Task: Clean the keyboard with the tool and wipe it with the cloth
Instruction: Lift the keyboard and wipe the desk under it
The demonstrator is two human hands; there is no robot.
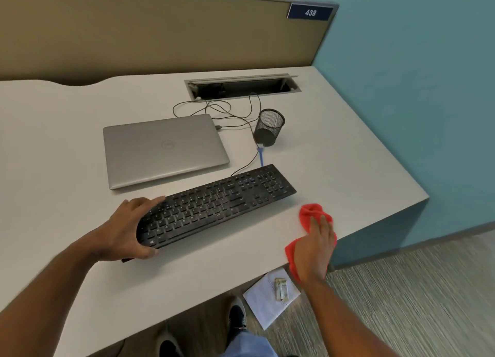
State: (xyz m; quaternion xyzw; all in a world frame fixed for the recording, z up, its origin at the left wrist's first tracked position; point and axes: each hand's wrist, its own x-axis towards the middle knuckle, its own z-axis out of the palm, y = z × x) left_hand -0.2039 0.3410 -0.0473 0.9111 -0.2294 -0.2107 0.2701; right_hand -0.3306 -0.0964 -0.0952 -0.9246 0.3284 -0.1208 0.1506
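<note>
We are steadying the keyboard [214,204] with our left hand [126,230], which is gripping its left end: the fingers are curling over the far edge and the thumb is hooking round the near edge. The keyboard is lying slantwise on the bench [67,155], its left end nearest us and its right end reaching away. Just beyond the keyboard a closed laptop [163,150] is sitting flat. Beyond the keyboard's right end a blue tool [260,157] is lying on the bench, touching or just short of the keyboard's far edge, with a mesh cup [269,127] just beyond it, and cables [227,110] are trailing from there back to an open slot in the bench.

To the right of the keyboard, near the bench's front edge, our right hand [316,249] is resting on the red cloth [310,214]. The fingers are lying fairly straight over it; whether they are pinching it, we cannot tell. The cloth is bunched, part on the bench and part hanging off the edge, close to the keyboard but not touching it.

We are judging that the wiping step is in hand, since the tool is lying out of our hands. Next we are needing to gather the cloth, bring it left onto the keys and sweep along the rows while the left hand is keeping the keyboard from sliding.
</note>
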